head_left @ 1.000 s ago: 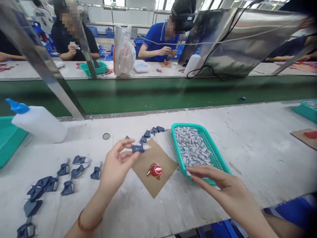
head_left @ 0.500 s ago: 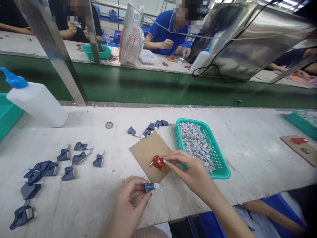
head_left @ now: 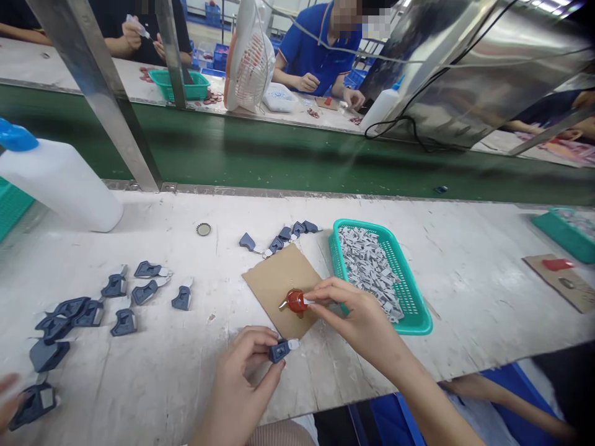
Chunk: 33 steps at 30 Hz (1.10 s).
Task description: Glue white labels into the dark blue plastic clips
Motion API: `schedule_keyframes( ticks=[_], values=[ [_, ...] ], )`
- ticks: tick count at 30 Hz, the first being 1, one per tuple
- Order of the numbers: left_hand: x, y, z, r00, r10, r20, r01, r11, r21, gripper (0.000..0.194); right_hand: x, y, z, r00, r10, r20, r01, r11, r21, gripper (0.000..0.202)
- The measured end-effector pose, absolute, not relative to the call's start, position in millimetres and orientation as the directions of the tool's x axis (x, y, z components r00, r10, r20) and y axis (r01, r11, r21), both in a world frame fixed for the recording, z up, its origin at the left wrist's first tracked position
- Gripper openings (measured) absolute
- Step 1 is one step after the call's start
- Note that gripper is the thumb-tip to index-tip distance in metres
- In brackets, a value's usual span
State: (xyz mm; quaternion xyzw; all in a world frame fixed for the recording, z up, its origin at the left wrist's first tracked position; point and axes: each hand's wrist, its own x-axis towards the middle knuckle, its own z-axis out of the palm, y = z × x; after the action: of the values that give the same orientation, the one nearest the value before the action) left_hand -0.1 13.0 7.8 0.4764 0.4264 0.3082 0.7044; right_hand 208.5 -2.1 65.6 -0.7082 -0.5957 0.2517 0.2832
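Note:
My left hand point(head_left: 248, 371) pinches a dark blue plastic part point(head_left: 277, 352) between thumb and fingers. A pale grey tip sticks out of the part to the right. In my right hand point(head_left: 348, 310) is a small light grey piece point(head_left: 307, 301), mostly covered by my fingertips. Its end meets a glossy red blob point(head_left: 295, 300) on a square of brown cardboard point(head_left: 266, 279). Wet brownish liquid rings the blob. Just right of that hand, a green basket point(head_left: 413, 297) holds many small grey pieces point(head_left: 367, 266).
Several dark blue parts point(head_left: 181, 297) lie at the left, others point(head_left: 284, 235) behind the cardboard. A white bottle point(head_left: 74, 186) stands at back left near a bottle cap point(head_left: 203, 229). Another person's fingers point(head_left: 7, 399) show at the left edge. Co-workers sit across the green strip point(head_left: 279, 155).
The view has shifted slightly. Another person's fingers have come in at the left edge, by the blue parts. Both my hands keep their grip, with the grey piece still at the red blob.

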Motion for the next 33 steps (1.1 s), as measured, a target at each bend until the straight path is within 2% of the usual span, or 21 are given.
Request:
schedule_keyframes(
  ticks=[3,8,13,16,19,22,24,28,33],
  values=[
    [-1.4,15.6,12.6,0.464,0.782,-0.417,-0.104,0.515,0.851,0.020,208.9,-2.1,67.6,0.183,0.983,-0.025,0.689,-0.146,-0.710,0.021],
    [-9.8,22.5,20.0,0.639,0.534,-0.554,-0.134,0.787,0.603,0.033,212.8,-3.9,70.2,0.286,0.955,-0.081,0.592,-0.243,-0.769,0.027],
    [-12.3,19.8,18.3,0.806,0.193,-0.559,0.018,0.937,0.349,0.038,216.4,-7.0,72.0,0.406,0.889,-0.210,0.306,-0.349,-0.886,0.035],
    [-9.8,15.1,16.0,0.834,0.102,-0.543,0.035,0.971,0.237,0.040,216.0,-8.5,74.1,0.418,0.868,-0.268,0.224,-0.384,-0.896,0.038],
    [-8.0,12.0,13.8,0.869,0.095,-0.486,-0.007,0.983,0.181,0.045,212.8,-9.4,73.3,0.416,0.883,-0.217,0.309,-0.362,-0.880,0.035],
    [-8.8,10.5,11.1,0.890,0.128,-0.438,-0.049,0.981,0.187,0.045,208.0,-9.9,68.2,0.415,0.905,-0.093,0.473,-0.302,-0.828,0.034],
    [-10.3,9.9,9.7,0.875,0.178,-0.450,-0.092,0.974,0.207,0.040,205.2,-9.9,64.3,0.408,0.912,-0.050,0.526,-0.279,-0.804,0.034],
    [-11.6,9.1,10.5,0.815,0.257,-0.519,-0.142,0.958,0.251,0.034,202.0,-9.4,60.1,0.372,0.928,-0.036,0.553,-0.252,-0.794,0.033],
    [-10.8,9.5,14.0,0.789,0.293,-0.541,-0.215,0.955,0.203,0.035,200.6,-9.0,57.3,0.328,0.944,-0.039,0.604,-0.241,-0.759,0.035]
  ],
)
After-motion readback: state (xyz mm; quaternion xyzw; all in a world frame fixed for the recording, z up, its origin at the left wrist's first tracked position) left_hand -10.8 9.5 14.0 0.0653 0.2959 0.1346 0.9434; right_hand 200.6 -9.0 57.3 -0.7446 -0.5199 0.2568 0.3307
